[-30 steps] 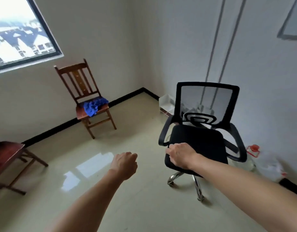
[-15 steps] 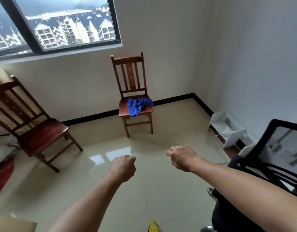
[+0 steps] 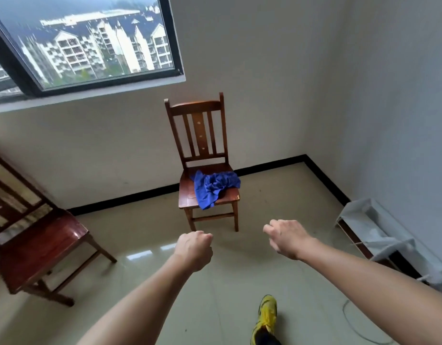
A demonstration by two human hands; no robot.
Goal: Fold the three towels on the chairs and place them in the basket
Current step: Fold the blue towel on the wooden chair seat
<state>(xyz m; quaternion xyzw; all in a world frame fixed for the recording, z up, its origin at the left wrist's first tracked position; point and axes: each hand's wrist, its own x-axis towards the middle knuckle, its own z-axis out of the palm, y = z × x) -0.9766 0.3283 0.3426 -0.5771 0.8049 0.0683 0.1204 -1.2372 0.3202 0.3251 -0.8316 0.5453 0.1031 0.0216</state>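
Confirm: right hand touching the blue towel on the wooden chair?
Apart. Head view: right hand hangs in mid-air short of the wooden chair; floor shows between it and the blue towel.

The right hand [image 3: 287,239] has left the office chair; the wooden chair [image 3: 202,155] with blue towel [image 3: 212,188] is nearer.

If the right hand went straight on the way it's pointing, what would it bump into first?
Probably the wooden chair ahead, near the front of its seat, where the blue towel hangs over. Nothing shows between the right hand and the chair, though depth is hard to judge.
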